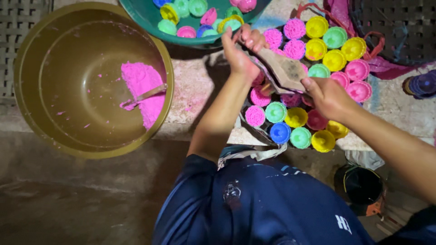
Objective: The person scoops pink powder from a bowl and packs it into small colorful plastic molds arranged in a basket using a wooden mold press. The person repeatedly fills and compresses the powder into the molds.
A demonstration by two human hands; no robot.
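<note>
— Closest to the camera?

— Dark blue shirt [263, 204] of the person, filling the lower middle. Both bare forearms reach up and away from it.

— What do the hands hold?

— Both grip one flat brown board [284, 68], smeared grey and tilted. The left hand [240, 50] has it at the upper end, fingers [250, 38] curled together around the edge. The right hand [327, 95] pinches the lower end, thumb on top, fingers clamped underneath.

— Where is the board?

— Over a packed cluster of small round cups [313, 81] on the stone bench [190, 90], just in front of the person. The cups are pink, yellow, green and blue. Some nearest the board are topped with pink powder; the board hides a few of them.

— Anything else around?

— To the left sits a big olive basin [32, 109] with a heap of pink powder [143, 88] against its right wall and a thin scoop [145, 95] lying in the heap. Above the left hand, a green bowl [141, 18] holds more coloured cups. A dark crate [399, 27] stands at top right, beside a magenta cloth [340, 11]. Near the right elbow, lower down, there is a small black pot [361, 186]. A stack of purple cups [422, 84] lies at the far right edge.
</note>
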